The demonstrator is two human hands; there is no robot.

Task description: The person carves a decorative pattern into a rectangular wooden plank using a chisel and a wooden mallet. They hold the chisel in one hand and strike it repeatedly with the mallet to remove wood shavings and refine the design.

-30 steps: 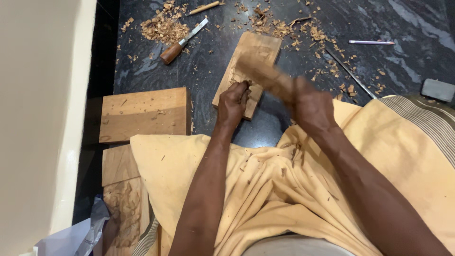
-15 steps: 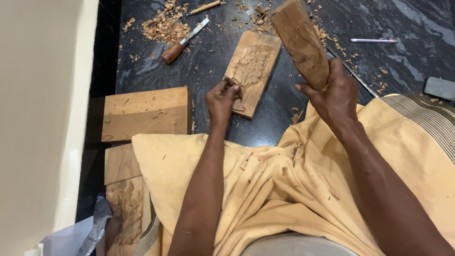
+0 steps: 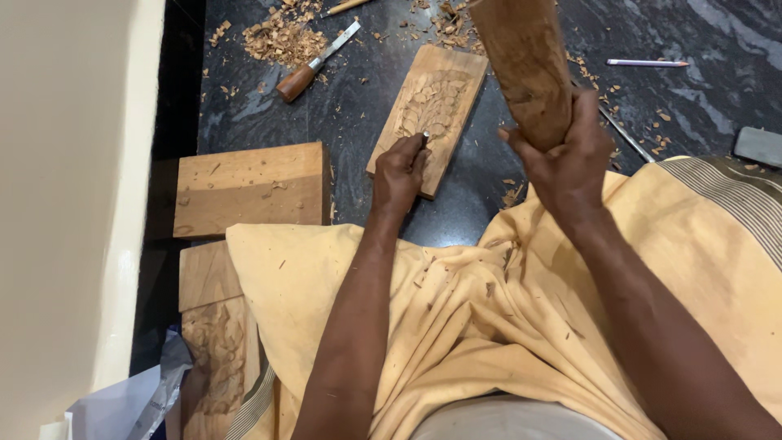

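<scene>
A carved wooden panel lies tilted on the dark stone floor ahead of my lap. My left hand rests on its near end, fingers closed around a small metal chisel whose top pokes out above the fist. My right hand grips a thick wooden mallet raised upright above the panel's right side, apart from the chisel. Yellow cloth covers my legs.
A wooden-handled chisel and a heap of wood shavings lie at the upper left. A plain wood block and another carved piece sit at left by a pale wall. A pencil and grey stone lie right.
My right hand has lifted the mallet from down on the chisel to high above the panel. My left hand has stayed on the panel holding the chisel.
</scene>
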